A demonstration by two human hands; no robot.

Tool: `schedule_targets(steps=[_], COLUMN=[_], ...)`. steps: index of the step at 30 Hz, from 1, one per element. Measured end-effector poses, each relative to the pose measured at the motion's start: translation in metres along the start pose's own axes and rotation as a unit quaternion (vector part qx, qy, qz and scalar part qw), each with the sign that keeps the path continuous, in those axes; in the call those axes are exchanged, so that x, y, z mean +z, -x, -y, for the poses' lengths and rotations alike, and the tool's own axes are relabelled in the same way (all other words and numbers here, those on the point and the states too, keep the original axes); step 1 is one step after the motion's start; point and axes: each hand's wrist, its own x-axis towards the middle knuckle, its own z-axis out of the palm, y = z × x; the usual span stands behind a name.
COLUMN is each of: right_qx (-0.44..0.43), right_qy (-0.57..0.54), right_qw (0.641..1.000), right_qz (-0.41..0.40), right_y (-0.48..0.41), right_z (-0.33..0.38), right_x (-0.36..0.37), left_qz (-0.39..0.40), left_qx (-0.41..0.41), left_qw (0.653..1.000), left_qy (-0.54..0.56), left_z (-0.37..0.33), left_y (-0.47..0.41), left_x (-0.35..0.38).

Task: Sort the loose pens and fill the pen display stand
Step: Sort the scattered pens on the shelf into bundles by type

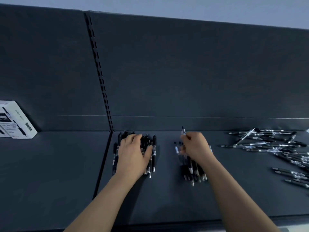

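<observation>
A white box (16, 121) printed with pictures of pens stands at the far left of a dark shelf (167, 201), against the dark back panel (184, 64); a slotted strip (100, 72) runs down that panel to the seam between two shelf boards.

Just right of the seam, the person's left hand (133, 153) lies palm down on a bunch of black pens (154, 148); its fingers are spread and gently bent over the barrels and its thumb is out to the right, pressing rather than pinching; the pens lie side by side, all pointing the same way, silver tips toward the person and clicker ends toward the back panel.

Near it, with bare shelf between, the right hand (195, 146) pinches a single pen (183, 131) in its fingertips; this one has a clear barrel and a dark end, and it sticks up past the fingers toward the back panel; under and in front of the hand lies a second bunch (192, 171), dark grips and silver tips toward the person, some barrels clear.

At the far right, well apart from both bunches, the loose pens (267, 144) lie scattered on the shelf, crossing one another at many angles, clear barrels mixed with black ones; the heap runs off the right edge of the view.
</observation>
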Motion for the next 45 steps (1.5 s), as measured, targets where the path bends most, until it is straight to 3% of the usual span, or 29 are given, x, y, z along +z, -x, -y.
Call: schedule_targets(steps=[4,11,18,25,35,45], right_qx=[0.002,0.015,-0.022,-0.101,-0.149,-0.052], right_qy=[0.044,0.098,0.05,0.04,0.048,0.16], right_qw=[0.997,0.995,0.995,0.991,0.986,0.984], right_qz=[-0.071,0.006,0.082,0.074,0.058,-0.054], right_y=[-0.004,-0.014,-0.014,-0.011,-0.011,-0.016], right_z=[-0.041,-0.085,-0.097,-0.106,-0.15,-0.21], right_x=[-0.045,-0.053,-0.06,-0.079,-0.126,-0.229], left_qz=[0.056,0.178,0.147,0.081,0.008,0.071], left_qx=[0.05,-0.018,-0.069,-0.101,-0.029,0.127], left_qw=[0.996,0.984,0.987,0.991,0.997,0.989], left_qy=[0.046,0.014,-0.004,-0.041,-0.07,-0.016], left_z=[-0.036,-0.082,-0.102,-0.12,-0.177,-0.25], left_y=[0.005,0.015,0.021,0.025,0.03,-0.002], left_x=[0.026,0.071,0.088,0.091,0.11,0.16])
